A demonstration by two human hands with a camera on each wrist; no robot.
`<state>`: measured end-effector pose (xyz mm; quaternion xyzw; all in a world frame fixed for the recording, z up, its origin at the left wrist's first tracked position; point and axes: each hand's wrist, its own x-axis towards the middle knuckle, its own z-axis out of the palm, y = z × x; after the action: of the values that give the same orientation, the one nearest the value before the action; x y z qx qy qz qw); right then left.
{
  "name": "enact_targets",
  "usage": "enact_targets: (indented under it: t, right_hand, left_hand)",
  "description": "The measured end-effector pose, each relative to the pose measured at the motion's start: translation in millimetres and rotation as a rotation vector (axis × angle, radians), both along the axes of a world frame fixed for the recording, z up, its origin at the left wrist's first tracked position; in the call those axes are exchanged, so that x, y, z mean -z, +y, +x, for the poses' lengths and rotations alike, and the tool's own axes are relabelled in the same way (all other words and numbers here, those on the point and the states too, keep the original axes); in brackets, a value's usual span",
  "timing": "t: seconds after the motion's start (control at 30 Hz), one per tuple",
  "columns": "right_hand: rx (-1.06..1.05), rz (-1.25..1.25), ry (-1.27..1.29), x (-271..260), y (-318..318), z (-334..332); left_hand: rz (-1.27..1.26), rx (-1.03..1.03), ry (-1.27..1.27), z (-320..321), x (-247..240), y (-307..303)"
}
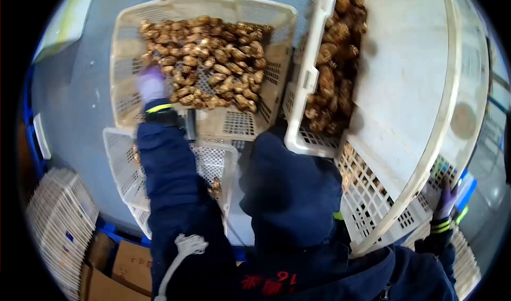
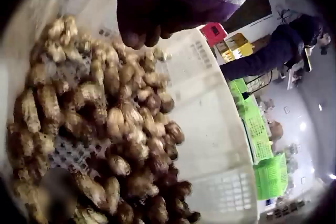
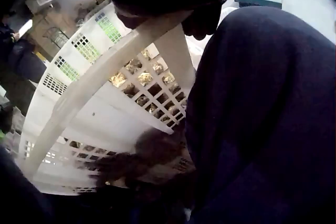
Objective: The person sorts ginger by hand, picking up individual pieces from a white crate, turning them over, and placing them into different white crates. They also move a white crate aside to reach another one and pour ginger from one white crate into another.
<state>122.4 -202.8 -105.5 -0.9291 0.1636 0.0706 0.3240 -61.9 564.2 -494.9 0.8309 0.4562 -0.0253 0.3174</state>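
My left hand (image 1: 153, 85), in a purple glove, is over the left side of a beige crate (image 1: 205, 2) of brown, knobbly tubers (image 1: 229, 61). In the left wrist view the hand (image 2: 173, 14) has bent fingers above the tubers (image 2: 126, 124); its palm side is hidden. At the far right, my right hand (image 1: 447, 200) grips the rim of a big white crate (image 1: 407, 61) standing tilted. The right wrist view shows the hand (image 3: 202, 22) at that crate's rim (image 3: 100, 71), partly dark.
A narrow white crate part (image 1: 308, 77) borders more dark tubers (image 1: 338, 61). Below the beige crate is another white crate (image 1: 122, 168) with a few pieces. Stacked white crates (image 1: 61, 210) and cardboard boxes (image 1: 130, 266) stand lower left. Dark-clothed knee (image 3: 262, 103) is beside the tilted crate.
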Motion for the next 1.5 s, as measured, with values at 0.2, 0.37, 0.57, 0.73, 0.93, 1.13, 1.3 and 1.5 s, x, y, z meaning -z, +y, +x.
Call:
enact_targets:
  t: [0.2, 0.37, 0.57, 0.73, 0.93, 1.13, 1.3, 1.5]
  right_hand:
    - [0.027, -0.027, 0.032, -2.0, 9.1, -0.7]
    - [0.048, -0.039, 0.044, -3.5, -5.0, 0.5]
    - [0.054, -0.038, 0.035, -2.2, 5.8, 0.3]
    - [0.069, -0.022, 0.039, -2.8, -0.1, -2.1]
    - [0.113, 0.059, 0.013, -0.4, 15.9, -2.3]
    - [0.098, 0.004, -0.005, 0.5, 2.2, -1.7]
    - [0.064, -0.017, 0.025, -1.6, 9.2, 0.4]
    - [0.064, -0.050, 0.020, 0.4, -3.1, 0.9]
  left_hand:
    - [-1.045, -0.222, 0.005, -10.3, -44.9, 12.1]
    - [-0.648, -0.046, 0.118, 14.1, 17.0, -6.9]
    - [-0.414, 0.533, 0.341, 55.0, -17.3, -68.8]
    - [-0.157, 0.597, 0.679, 83.3, 9.0, -114.7]
    - [-0.230, 0.573, 0.813, 85.5, 13.0, -121.6]
    - [-0.258, 0.504, 0.782, 75.6, 40.9, -123.0]
    - [-0.219, 0.681, 0.787, 77.1, 28.9, -121.2]
    - [-1.199, -0.129, -0.200, 53.4, -19.0, -102.2]
